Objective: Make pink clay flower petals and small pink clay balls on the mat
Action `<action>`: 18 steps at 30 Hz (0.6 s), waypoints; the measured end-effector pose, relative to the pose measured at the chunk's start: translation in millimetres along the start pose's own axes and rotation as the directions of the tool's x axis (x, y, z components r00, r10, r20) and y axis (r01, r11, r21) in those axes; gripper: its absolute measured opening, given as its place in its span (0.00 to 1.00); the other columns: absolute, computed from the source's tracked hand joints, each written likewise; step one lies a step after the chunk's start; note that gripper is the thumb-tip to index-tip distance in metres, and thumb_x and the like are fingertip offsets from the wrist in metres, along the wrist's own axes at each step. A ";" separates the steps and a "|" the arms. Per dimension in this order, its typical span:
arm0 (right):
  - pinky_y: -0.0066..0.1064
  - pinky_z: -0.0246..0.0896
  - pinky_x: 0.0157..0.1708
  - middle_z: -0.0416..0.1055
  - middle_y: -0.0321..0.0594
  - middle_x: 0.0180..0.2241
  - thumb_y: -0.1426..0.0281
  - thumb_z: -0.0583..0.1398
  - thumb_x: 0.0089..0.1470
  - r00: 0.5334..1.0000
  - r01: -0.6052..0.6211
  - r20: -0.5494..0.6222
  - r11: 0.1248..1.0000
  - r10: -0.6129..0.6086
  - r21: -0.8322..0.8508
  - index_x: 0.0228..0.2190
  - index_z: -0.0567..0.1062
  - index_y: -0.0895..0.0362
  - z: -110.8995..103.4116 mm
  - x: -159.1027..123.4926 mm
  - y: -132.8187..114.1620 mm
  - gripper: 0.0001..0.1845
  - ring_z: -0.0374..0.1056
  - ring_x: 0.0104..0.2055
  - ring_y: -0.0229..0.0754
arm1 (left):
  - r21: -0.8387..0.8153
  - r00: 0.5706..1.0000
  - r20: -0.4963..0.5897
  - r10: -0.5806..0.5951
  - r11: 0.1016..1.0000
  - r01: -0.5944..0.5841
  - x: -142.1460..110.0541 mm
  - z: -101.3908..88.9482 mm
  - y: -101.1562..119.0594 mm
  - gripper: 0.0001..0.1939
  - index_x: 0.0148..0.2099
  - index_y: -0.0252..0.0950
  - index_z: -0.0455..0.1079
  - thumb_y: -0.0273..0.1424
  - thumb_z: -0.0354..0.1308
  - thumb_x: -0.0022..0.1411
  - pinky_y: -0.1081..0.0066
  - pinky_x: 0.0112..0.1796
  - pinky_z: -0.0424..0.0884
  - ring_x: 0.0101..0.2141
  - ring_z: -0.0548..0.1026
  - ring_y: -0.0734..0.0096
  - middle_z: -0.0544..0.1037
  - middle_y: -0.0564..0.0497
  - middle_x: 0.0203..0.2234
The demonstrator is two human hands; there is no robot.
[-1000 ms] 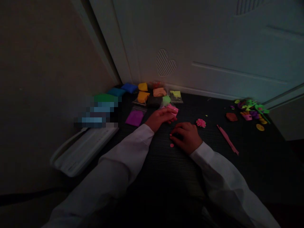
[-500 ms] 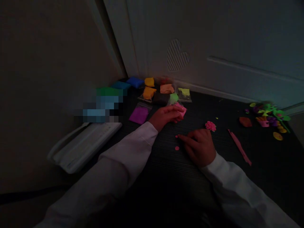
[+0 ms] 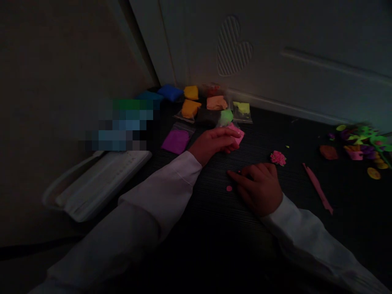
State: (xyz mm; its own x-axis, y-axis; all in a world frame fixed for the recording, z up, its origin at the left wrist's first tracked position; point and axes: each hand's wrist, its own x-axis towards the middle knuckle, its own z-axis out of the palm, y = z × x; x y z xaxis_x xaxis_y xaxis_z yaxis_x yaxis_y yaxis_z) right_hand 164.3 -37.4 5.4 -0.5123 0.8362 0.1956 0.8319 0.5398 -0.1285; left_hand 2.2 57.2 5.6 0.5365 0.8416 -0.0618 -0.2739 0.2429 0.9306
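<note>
My left hand (image 3: 211, 145) reaches over a pink lump of clay (image 3: 240, 132), its fingers curled onto the near side. Low over the dark table, my right hand (image 3: 260, 190) points its index finger to the left, with the other fingers bent under. A tiny pink bit (image 3: 239, 172) shows beside that index finger; whether it is touched cannot be made out. Just below the fingertip lies a small flat pink clay disc (image 3: 229, 188). Beyond my right knuckles sits a ruffled pink clay flower (image 3: 278, 158).
Bagged clay, including a purple packet (image 3: 176, 141) and an orange one (image 3: 191, 108), lines the back. At left is a white power strip (image 3: 107, 183). Rightward lie a long pink strip (image 3: 317, 188), a reddish-brown lump (image 3: 328, 152) and colourful clay flowers (image 3: 364, 143).
The view has tilted down slightly. My right index finger has slid forward past the tiny pink bit, which now shows behind its tip. The left hand stays on the pink clay.
</note>
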 end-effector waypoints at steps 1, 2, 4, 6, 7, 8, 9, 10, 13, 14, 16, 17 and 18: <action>0.40 0.43 0.35 0.65 0.39 0.29 0.67 0.52 0.49 1.000 -0.002 0.003 1.000 0.002 -0.003 0.41 0.69 0.49 0.1 0.2 -0.4 0.16 0.56 0.33 0.42 | 0.003 1.000 0.003 0.000 1.000 0.000 0.0 0.0 0.1 0.10 0.36 0.32 0.67 0.28 0.54 0.48 0.72 0.31 0.62 0.27 0.69 0.77 0.72 0.51 0.25; 0.39 0.43 0.35 0.65 0.39 0.29 0.67 0.52 0.49 1.000 -0.005 0.006 1.000 0.005 -0.004 0.41 0.69 0.49 -0.1 0.5 -0.8 0.16 0.55 0.33 0.42 | 0.007 1.000 0.005 -0.001 1.000 0.001 -0.1 0.1 0.1 0.10 0.36 0.32 0.67 0.28 0.54 0.48 0.72 0.31 0.62 0.27 0.69 0.77 0.72 0.51 0.25; 0.39 0.43 0.35 0.65 0.39 0.29 0.67 0.52 0.49 1.000 -0.011 0.007 1.000 0.012 -0.007 0.41 0.69 0.49 -0.6 1.0 -1.8 0.16 0.55 0.33 0.42 | 0.012 1.000 0.004 0.000 1.000 0.000 -0.2 0.3 0.4 0.10 0.36 0.32 0.67 0.28 0.54 0.49 0.72 0.30 0.62 0.27 0.69 0.77 0.72 0.51 0.25; 0.39 0.43 0.36 0.65 0.39 0.30 0.66 0.51 0.50 1.000 -0.018 0.010 1.000 0.018 -0.010 0.41 0.69 0.49 -1.0 1.5 -2.7 0.15 0.55 0.34 0.42 | 0.014 1.000 -0.002 0.002 1.000 -0.002 -0.4 0.6 0.7 0.10 0.36 0.32 0.67 0.28 0.54 0.49 0.73 0.30 0.62 0.26 0.68 0.78 0.71 0.52 0.25; 0.39 0.43 0.36 0.65 0.39 0.30 0.66 0.51 0.50 1.000 -0.020 0.012 1.000 0.020 -0.012 0.41 0.69 0.49 -1.0 1.7 -3.1 0.15 0.55 0.34 0.42 | 0.017 1.000 -0.002 0.002 1.000 -0.002 -0.5 0.7 0.9 0.10 0.36 0.32 0.67 0.29 0.54 0.49 0.73 0.30 0.62 0.26 0.68 0.78 0.71 0.52 0.25; 0.39 0.43 0.36 0.65 0.39 0.30 0.66 0.51 0.50 1.000 -0.021 0.011 1.000 0.021 -0.016 0.41 0.69 0.49 -1.0 1.9 -3.5 0.15 0.55 0.34 0.42 | 0.020 1.000 -0.002 0.002 1.000 -0.002 -0.5 0.8 1.0 0.10 0.36 0.32 0.67 0.29 0.54 0.48 0.73 0.30 0.62 0.26 0.68 0.78 0.71 0.52 0.25; 0.39 0.43 0.36 0.65 0.39 0.30 0.66 0.51 0.50 1.000 -0.024 0.013 0.999 0.024 -0.022 0.41 0.69 0.49 -0.9 2.1 -3.8 0.15 0.55 0.35 0.42 | 0.026 1.000 -0.001 0.002 1.000 -0.002 -0.6 0.8 1.2 0.10 0.36 0.32 0.67 0.29 0.54 0.48 0.73 0.30 0.62 0.26 0.68 0.78 0.71 0.52 0.25; 0.39 0.43 0.36 0.65 0.39 0.31 0.66 0.52 0.50 1.000 -0.026 0.016 0.999 0.027 -0.030 0.41 0.69 0.48 -0.8 2.2 -4.2 0.15 0.55 0.35 0.43 | 0.032 1.000 -0.001 0.003 0.999 -0.003 -0.6 0.8 1.3 0.10 0.36 0.32 0.67 0.29 0.54 0.48 0.73 0.30 0.62 0.26 0.68 0.78 0.71 0.52 0.24; 0.40 0.43 0.36 0.65 0.38 0.31 0.65 0.52 0.49 0.999 -0.031 0.018 0.998 0.032 -0.063 0.41 0.68 0.48 -0.9 2.1 -5.5 0.15 0.55 0.35 0.43 | 0.040 1.000 -0.002 0.003 0.999 -0.003 -0.6 0.5 1.3 0.10 0.36 0.32 0.67 0.29 0.54 0.48 0.73 0.30 0.62 0.26 0.69 0.78 0.72 0.51 0.25; 0.40 0.43 0.36 0.66 0.38 0.31 0.65 0.52 0.49 0.999 -0.032 0.017 0.997 0.033 -0.073 0.41 0.68 0.48 -1.1 2.1 -6.0 0.15 0.55 0.35 0.43 | 0.041 1.000 -0.002 0.003 0.999 -0.003 -0.6 0.4 1.1 0.10 0.36 0.32 0.67 0.29 0.54 0.48 0.73 0.30 0.63 0.26 0.69 0.78 0.72 0.51 0.25; 0.40 0.43 0.36 0.66 0.38 0.31 0.65 0.52 0.50 0.999 -0.031 0.012 0.996 0.032 -0.089 0.41 0.68 0.48 -1.5 2.0 -7.0 0.15 0.55 0.35 0.43 | 0.042 1.000 -0.003 0.007 0.999 -0.006 -0.6 0.3 0.8 0.10 0.36 0.32 0.67 0.29 0.54 0.49 0.73 0.30 0.63 0.26 0.69 0.78 0.72 0.51 0.24; 0.40 0.43 0.36 0.66 0.38 0.31 0.65 0.52 0.50 0.999 -0.031 0.011 0.995 0.032 -0.095 0.41 0.69 0.48 -1.7 2.1 -7.4 0.15 0.55 0.35 0.43 | 0.043 1.000 -0.003 0.009 0.999 -0.009 -0.6 0.4 0.7 0.10 0.36 0.32 0.67 0.29 0.53 0.49 0.73 0.30 0.63 0.26 0.69 0.78 0.72 0.51 0.24; 0.40 0.43 0.36 0.66 0.38 0.31 0.65 0.51 0.50 0.999 -0.032 0.010 0.994 0.033 -0.100 0.40 0.69 0.48 -1.9 2.2 -7.7 0.15 0.55 0.35 0.43 | 0.046 1.000 -0.004 0.011 0.999 -0.011 -0.7 0.4 0.6 0.10 0.36 0.32 0.67 0.29 0.53 0.49 0.73 0.30 0.63 0.26 0.69 0.78 0.72 0.51 0.24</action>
State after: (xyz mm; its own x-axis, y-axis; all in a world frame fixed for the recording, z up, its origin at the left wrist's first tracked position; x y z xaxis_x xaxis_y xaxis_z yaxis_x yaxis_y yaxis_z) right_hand 157.1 -39.9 8.6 -0.4866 0.8546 0.1816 0.8650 0.5003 -0.0367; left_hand 2.0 56.6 6.3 0.5299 0.8464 -0.0526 -0.2427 0.2108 0.9469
